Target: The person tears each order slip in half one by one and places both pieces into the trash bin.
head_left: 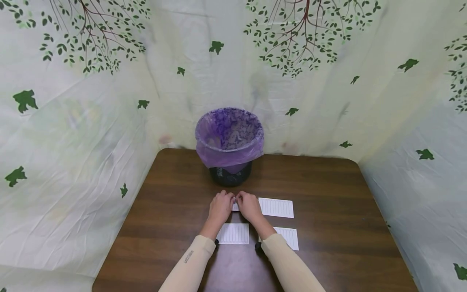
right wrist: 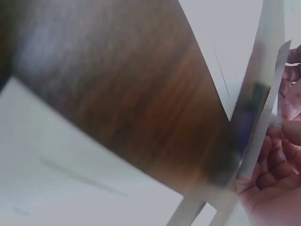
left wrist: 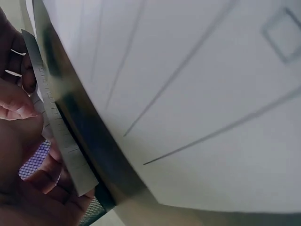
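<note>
Printed paper slip held in both hands, just on the near side of the bin, toward the middle of the table. Narrow grip on both sides: slip pinched by the fingers of the left hand and of the right hand, the two held close together. Three lined sheets seen lying: far right sheet, near left sheet, near right sheet. One dark bin, lined with one purple bag, stood at the far edge.
</note>
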Action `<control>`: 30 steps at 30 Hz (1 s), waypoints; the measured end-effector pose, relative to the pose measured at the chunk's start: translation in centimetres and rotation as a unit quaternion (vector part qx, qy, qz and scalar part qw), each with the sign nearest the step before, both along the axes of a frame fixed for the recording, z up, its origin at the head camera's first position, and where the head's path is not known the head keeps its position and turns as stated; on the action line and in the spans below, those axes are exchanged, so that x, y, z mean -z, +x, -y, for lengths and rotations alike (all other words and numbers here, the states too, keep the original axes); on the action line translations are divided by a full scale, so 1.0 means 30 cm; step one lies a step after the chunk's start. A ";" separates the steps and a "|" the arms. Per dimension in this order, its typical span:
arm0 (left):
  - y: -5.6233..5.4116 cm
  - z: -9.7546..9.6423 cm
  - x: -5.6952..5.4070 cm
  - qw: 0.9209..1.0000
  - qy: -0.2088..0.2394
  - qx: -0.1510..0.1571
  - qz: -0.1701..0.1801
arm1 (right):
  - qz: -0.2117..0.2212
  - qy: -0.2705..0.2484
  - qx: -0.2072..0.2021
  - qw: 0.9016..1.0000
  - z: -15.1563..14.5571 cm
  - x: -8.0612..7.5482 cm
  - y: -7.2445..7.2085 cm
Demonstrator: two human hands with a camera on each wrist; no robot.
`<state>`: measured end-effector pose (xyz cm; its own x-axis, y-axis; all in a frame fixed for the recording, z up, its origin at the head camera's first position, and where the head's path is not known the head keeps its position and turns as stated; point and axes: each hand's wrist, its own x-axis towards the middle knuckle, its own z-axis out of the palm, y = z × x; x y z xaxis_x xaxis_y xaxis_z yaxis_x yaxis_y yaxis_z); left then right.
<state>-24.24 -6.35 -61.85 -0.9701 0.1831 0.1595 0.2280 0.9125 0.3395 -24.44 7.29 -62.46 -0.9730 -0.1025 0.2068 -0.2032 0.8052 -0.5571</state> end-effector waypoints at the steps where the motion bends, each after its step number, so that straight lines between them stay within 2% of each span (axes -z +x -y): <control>1: 0.000 -0.003 -0.005 1.000 0.002 0.003 -0.006 | -0.001 -0.004 -0.002 1.000 -0.006 -0.003 0.000; 10: 0.006 -0.042 -0.047 0.998 0.008 0.028 -0.061 | -0.022 -0.026 -0.006 0.999 -0.057 -0.033 0.008; 22: 0.070 -0.107 -0.101 0.990 0.020 0.063 -0.122 | -0.029 -0.064 0.000 0.998 -0.126 -0.081 0.069; 30: 0.076 -0.139 -0.125 0.986 0.012 0.067 -0.153 | -0.020 -0.099 0.010 0.995 -0.164 -0.120 0.087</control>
<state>-21.96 -2.18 -58.09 -0.8436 0.2988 0.4461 0.4408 0.8598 0.2578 -21.84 12.20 -58.87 -0.9650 -0.0373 0.2594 -0.2138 0.6845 -0.6970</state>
